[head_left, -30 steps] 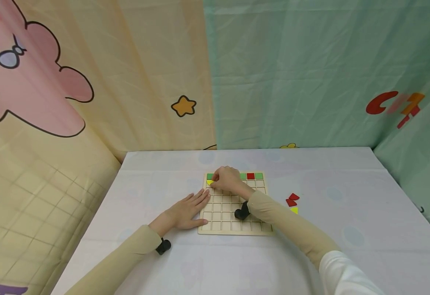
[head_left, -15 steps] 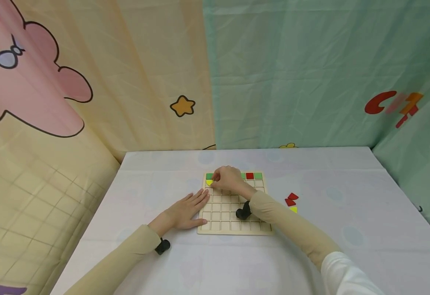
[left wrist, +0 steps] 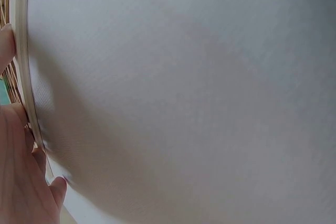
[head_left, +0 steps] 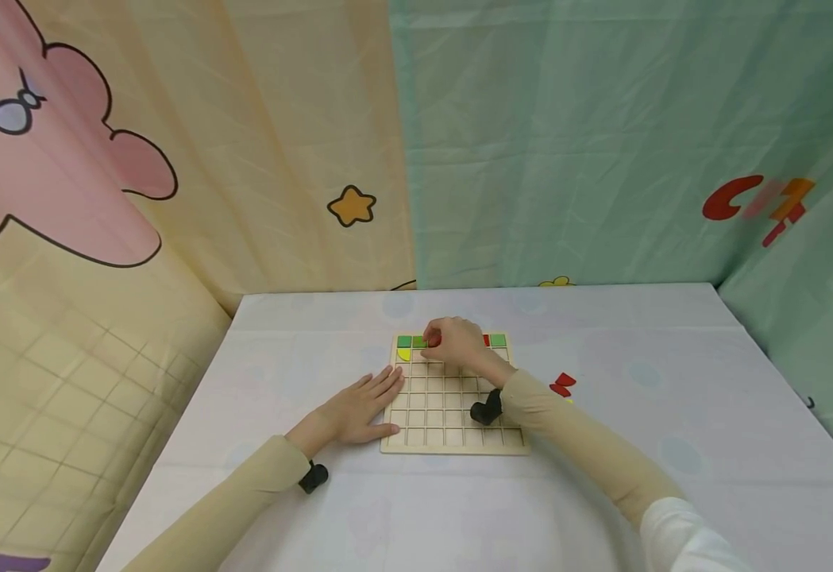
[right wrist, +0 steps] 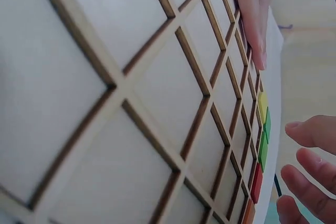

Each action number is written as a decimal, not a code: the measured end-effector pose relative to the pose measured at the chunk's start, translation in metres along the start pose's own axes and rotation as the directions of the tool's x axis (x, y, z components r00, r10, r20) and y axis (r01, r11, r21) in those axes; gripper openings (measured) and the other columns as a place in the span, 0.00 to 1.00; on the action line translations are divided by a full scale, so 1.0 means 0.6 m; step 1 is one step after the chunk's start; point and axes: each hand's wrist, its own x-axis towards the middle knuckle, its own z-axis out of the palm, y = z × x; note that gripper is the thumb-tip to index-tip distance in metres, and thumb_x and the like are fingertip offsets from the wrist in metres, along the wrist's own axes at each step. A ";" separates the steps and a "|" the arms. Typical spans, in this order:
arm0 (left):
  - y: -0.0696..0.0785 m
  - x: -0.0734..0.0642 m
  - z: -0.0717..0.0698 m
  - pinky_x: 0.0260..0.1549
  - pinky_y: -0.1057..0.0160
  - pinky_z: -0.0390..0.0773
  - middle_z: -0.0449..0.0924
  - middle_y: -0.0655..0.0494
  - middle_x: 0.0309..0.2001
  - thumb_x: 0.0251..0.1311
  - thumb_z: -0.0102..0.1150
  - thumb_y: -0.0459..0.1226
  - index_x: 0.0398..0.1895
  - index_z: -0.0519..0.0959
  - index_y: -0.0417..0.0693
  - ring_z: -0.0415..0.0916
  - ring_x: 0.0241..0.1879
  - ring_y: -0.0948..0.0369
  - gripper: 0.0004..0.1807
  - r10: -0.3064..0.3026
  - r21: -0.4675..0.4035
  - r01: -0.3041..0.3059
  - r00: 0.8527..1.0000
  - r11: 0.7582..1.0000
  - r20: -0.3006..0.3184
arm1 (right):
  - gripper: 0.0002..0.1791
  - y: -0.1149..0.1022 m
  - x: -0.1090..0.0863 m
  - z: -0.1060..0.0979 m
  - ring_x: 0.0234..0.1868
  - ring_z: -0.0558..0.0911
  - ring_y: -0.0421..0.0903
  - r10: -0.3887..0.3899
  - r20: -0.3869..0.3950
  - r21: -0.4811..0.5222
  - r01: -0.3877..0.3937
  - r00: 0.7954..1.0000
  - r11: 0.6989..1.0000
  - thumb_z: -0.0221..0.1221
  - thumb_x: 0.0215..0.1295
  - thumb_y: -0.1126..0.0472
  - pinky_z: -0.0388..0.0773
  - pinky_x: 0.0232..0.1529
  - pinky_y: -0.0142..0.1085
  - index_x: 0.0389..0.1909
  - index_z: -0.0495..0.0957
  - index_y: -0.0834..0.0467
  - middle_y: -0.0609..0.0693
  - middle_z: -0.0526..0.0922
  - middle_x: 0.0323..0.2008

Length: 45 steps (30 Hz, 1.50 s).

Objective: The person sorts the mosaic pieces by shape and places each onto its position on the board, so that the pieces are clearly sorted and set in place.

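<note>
A wooden grid board (head_left: 433, 450) lies on the white-covered table. My left hand (head_left: 360, 409) rests at its left edge, fingers straight; the left wrist view shows fingers (left wrist: 26, 166) at the wooden rim. A yellow rounded piece (head_left: 404, 355) sits in the leftmost cell of the second row, below a green square (head_left: 404, 342). My right hand (head_left: 455, 342) hovers over the upper rows with loosely bent fingers, hiding part of the top row. In the right wrist view, its fingers (right wrist: 320, 163) are spread apart with nothing between them. A red piece (right wrist: 256, 183) sits beyond the green ones.
Right of the board lie two loose red pieces (head_left: 563, 380), with a yellow one (head_left: 569, 401) mostly hidden by the right sleeve (head_left: 588, 445). A green square (head_left: 498, 340) fills the board's top right cell. Printed curtains (head_left: 573, 159) hang behind the table.
My right hand has moved right, away from the yellow piece, which now shows fully in its cell. My left hand has stayed at the board's edge.
</note>
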 end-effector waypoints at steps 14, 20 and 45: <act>0.004 -0.002 -0.003 0.74 0.49 0.49 0.37 0.50 0.78 0.67 0.37 0.64 0.77 0.42 0.44 0.35 0.77 0.53 0.46 -0.003 -0.013 0.003 1.000 1.000 -0.002 | 0.11 0.054 -0.030 -0.047 0.26 0.78 0.41 0.026 -0.052 0.010 -0.025 0.998 1.000 0.67 0.56 0.49 0.70 0.24 0.32 0.37 0.82 0.49 0.44 0.85 0.35; 0.003 0.000 -0.002 0.74 0.49 0.49 0.37 0.50 0.78 0.67 0.37 0.64 0.77 0.43 0.44 0.35 0.77 0.53 0.46 -0.004 -0.014 0.004 1.000 1.000 -0.005 | 0.12 0.076 -0.049 -0.070 0.27 0.79 0.42 0.042 -0.089 0.017 -0.040 0.995 0.999 0.68 0.56 0.50 0.71 0.26 0.34 0.36 0.82 0.51 0.46 0.85 0.36; -0.002 0.004 0.008 0.74 0.50 0.48 0.35 0.52 0.78 0.66 0.36 0.65 0.77 0.42 0.45 0.34 0.78 0.54 0.47 -0.013 -0.005 0.013 1.000 1.000 -0.010 | 0.13 0.159 -0.133 -0.119 0.31 0.77 0.45 0.151 -0.104 -0.006 -0.153 0.983 0.988 0.68 0.54 0.50 0.70 0.28 0.33 0.36 0.82 0.53 0.49 0.85 0.36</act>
